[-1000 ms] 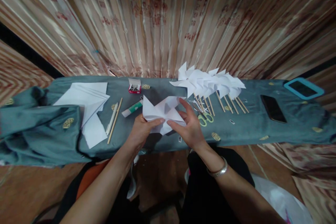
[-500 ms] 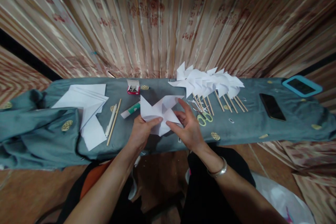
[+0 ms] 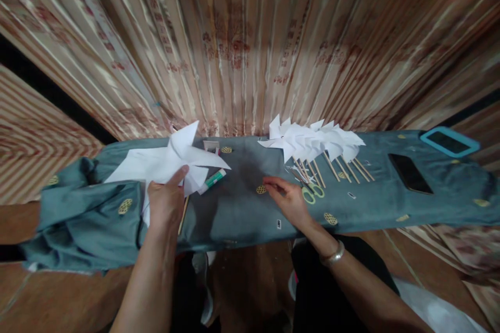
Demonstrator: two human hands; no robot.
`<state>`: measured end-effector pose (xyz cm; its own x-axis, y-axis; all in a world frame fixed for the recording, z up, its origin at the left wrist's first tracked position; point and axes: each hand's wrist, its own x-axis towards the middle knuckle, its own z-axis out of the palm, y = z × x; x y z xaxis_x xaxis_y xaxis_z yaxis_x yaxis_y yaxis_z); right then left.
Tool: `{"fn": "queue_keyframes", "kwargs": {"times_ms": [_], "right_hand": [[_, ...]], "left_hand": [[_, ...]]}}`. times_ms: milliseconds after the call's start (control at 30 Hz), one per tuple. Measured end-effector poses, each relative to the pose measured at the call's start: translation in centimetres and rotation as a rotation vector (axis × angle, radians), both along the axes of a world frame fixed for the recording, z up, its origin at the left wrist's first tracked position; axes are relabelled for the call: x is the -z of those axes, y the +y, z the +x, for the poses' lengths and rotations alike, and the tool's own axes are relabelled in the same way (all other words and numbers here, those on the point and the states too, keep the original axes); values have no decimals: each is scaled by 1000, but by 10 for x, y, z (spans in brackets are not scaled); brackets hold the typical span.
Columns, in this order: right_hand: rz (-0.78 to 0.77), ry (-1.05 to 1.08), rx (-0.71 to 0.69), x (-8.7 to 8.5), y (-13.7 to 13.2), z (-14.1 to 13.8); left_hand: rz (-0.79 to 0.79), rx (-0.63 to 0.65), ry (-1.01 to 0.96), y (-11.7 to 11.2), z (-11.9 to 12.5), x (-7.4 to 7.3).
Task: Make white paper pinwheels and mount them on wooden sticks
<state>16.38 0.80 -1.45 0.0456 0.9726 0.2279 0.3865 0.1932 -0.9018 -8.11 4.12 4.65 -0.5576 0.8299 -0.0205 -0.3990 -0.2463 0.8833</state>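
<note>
My left hand (image 3: 165, 204) is closed on a folded white paper pinwheel head (image 3: 187, 156), held up at the left over the stack of white paper sheets (image 3: 130, 167). My right hand (image 3: 287, 196) rests low on the grey-green cloth (image 3: 234, 208) with its fingers stretched out towards the left, holding nothing. It lies just left of the green-handled scissors (image 3: 312, 192). A glue stick (image 3: 213, 180) lies between my hands. A row of finished white pinwheels on wooden sticks (image 3: 312, 143) lies behind my right hand.
A small red and white box (image 3: 211, 145) sits at the back by the curtain. A black phone (image 3: 410, 174) and a blue-framed tablet (image 3: 449, 141) lie at the right. The cloth is bunched up at the left end (image 3: 78, 218). A wooden stick (image 3: 182, 213) pokes out beside my left hand.
My left hand has carried the pinwheel head away to the left and up. My right hand has let go of it and dropped onto the cloth beside the scissors.
</note>
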Motion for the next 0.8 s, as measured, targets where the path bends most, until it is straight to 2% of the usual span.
{"fn": "queue_keyframes", "kwargs": {"times_ms": [100, 233, 300, 367, 533, 800], "right_hand": [[16, -162, -144, -5, 19, -18], [106, -505, -347, -26, 67, -54], [206, -760, -402, -35, 96, -76], [236, -828, -416, -40, 123, -97], [263, -954, -446, -29, 165, -134], [231, -1094, -471, -12, 186, -142]], "left_hand": [[38, -98, -78, 3, -19, -10], [12, -166, -134, 3, -37, -15], [16, -184, -160, 3, -42, -14], [20, -191, -180, 4, -45, -13], [-8, -201, -209, 5, -47, -12], [14, -169, -226, -2, -50, -17]]}}
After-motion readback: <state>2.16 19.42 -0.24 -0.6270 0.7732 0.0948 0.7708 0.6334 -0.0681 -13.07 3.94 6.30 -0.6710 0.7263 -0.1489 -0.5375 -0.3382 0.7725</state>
